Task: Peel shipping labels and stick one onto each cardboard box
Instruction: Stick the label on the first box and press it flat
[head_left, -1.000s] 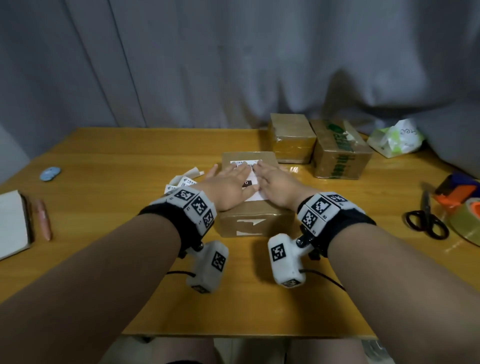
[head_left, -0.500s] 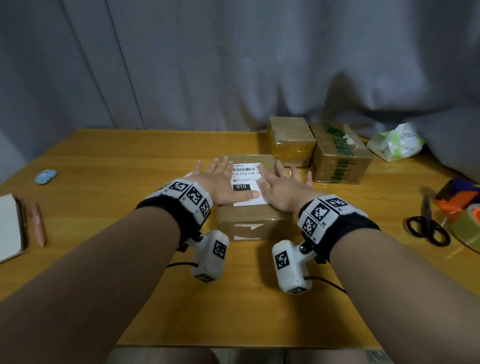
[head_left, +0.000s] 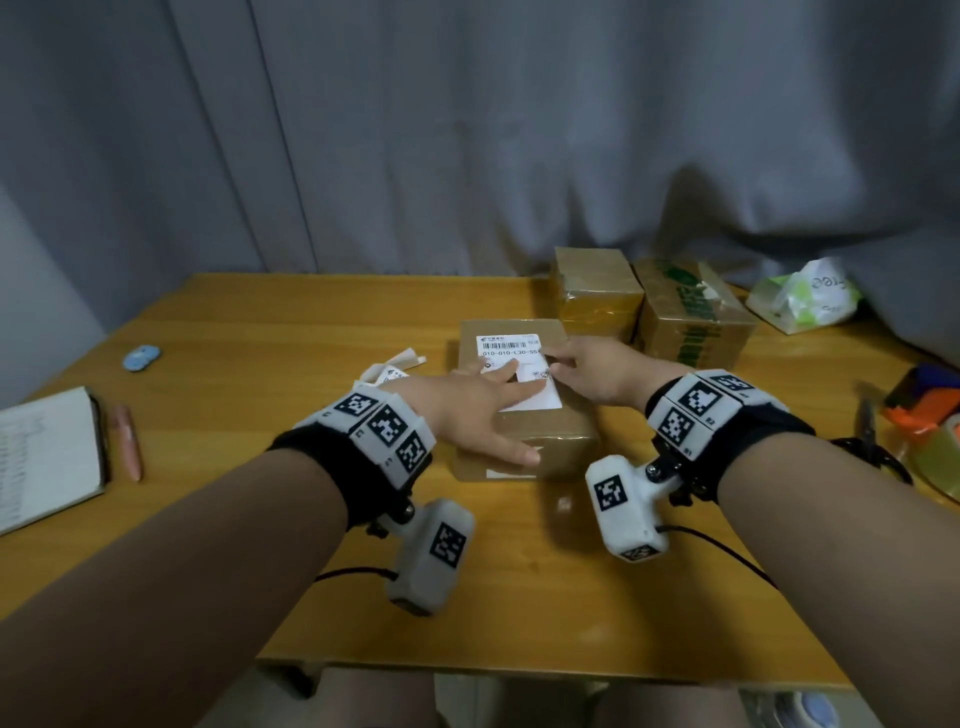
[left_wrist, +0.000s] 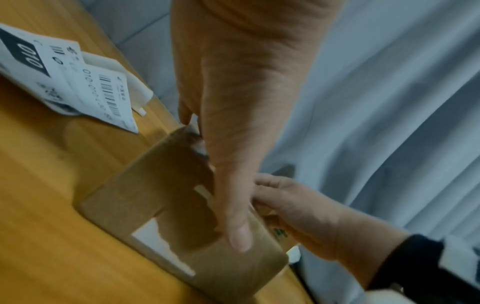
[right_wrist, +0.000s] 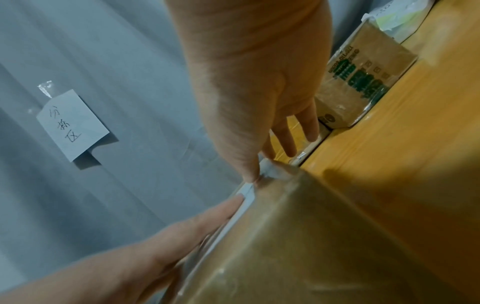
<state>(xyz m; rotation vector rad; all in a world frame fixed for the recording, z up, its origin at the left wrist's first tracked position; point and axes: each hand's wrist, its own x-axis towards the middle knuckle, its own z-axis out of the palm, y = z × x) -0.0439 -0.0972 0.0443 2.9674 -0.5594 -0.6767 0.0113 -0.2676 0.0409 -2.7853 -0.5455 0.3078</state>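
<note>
A brown cardboard box (head_left: 550, 431) sits mid-table with a white shipping label (head_left: 511, 349) stuck on its top. My left hand (head_left: 470, 402) lies flat across the label's near left part, fingers straight, thumb hanging over the box's front face. My right hand (head_left: 597, 371) rests on the box's right side, its straight fingers on the label's right edge. In the left wrist view the left hand (left_wrist: 233, 144) crosses the box (left_wrist: 145, 205). In the right wrist view the fingertips (right_wrist: 288, 148) press the box top (right_wrist: 311, 236). Loose labels (head_left: 392, 371) lie left of the box.
Two more taped boxes (head_left: 597, 291) (head_left: 691, 317) stand behind, right of centre. A tissue pack (head_left: 805, 299) lies far right, tape dispenser (head_left: 930, 415) and scissors (head_left: 867, 426) at the right edge. A notebook (head_left: 47, 457), pen (head_left: 130, 441) and blue disc (head_left: 140, 357) lie left.
Both hands have slid over the label: the left moved right and nearer onto its lower part, the right moved to the label's right edge, and the barcode end now shows.
</note>
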